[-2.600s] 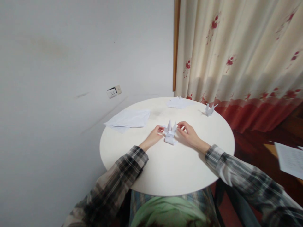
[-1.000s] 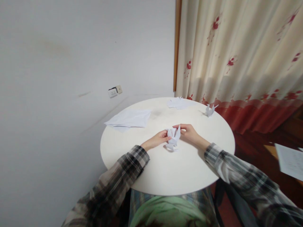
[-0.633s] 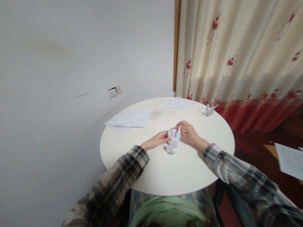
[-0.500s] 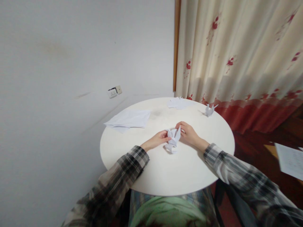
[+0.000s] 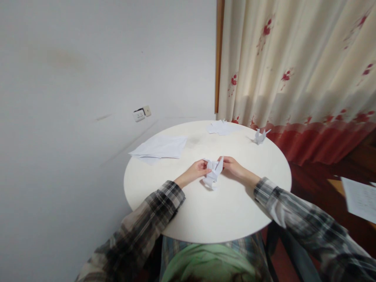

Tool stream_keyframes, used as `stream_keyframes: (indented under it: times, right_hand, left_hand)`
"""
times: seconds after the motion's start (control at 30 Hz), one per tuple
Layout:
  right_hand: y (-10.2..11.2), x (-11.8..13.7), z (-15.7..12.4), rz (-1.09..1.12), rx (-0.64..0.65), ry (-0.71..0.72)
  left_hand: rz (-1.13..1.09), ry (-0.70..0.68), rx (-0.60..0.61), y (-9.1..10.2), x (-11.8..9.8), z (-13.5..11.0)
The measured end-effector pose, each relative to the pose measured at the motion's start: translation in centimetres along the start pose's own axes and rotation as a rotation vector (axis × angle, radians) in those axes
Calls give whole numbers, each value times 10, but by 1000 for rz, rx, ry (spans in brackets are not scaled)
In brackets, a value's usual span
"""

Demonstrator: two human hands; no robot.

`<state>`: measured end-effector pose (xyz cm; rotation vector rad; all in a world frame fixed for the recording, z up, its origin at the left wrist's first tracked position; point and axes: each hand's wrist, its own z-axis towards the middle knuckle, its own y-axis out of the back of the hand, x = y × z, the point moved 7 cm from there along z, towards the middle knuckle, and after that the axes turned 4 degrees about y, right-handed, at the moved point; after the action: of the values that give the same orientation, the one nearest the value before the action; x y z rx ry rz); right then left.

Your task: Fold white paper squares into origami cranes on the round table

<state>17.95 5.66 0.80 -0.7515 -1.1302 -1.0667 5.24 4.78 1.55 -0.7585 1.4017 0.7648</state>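
A white folded-paper figure (image 5: 215, 169) with pointed flaps is held between my hands just above the middle of the table. My left hand (image 5: 198, 171) pinches its left side, the thumb lying across the front. From the right, my right hand (image 5: 230, 165) grips the upper right flap, with some fingertips hidden behind the paper. Below the figure, touching or joined to it, is a curled white paper piece (image 5: 209, 182); I cannot tell which.
A stack of white paper sheets (image 5: 161, 147) lies at the left of the round white table (image 5: 205, 219). More paper pieces (image 5: 221, 127) lie at the far edge. A finished-looking paper crane (image 5: 260, 136) stands at the right rim. A wall socket (image 5: 139, 115) is behind.
My right hand has lowered slightly and its fingers have closed in on the right flap. The left flap has tilted outward to the left, and the lower paper piece has shifted a little.
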Motion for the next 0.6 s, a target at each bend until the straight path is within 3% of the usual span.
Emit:
stream_keyframes:
  times: [0.27,0.6]
  right_hand:
    - [-6,1,-3,185,21,-68]
    - [-15,10,-6,224,65,-108]
  left_hand:
    - [-119,77,-7,0,6,-2]
    - [59,-37,-15,-2,-4,-1]
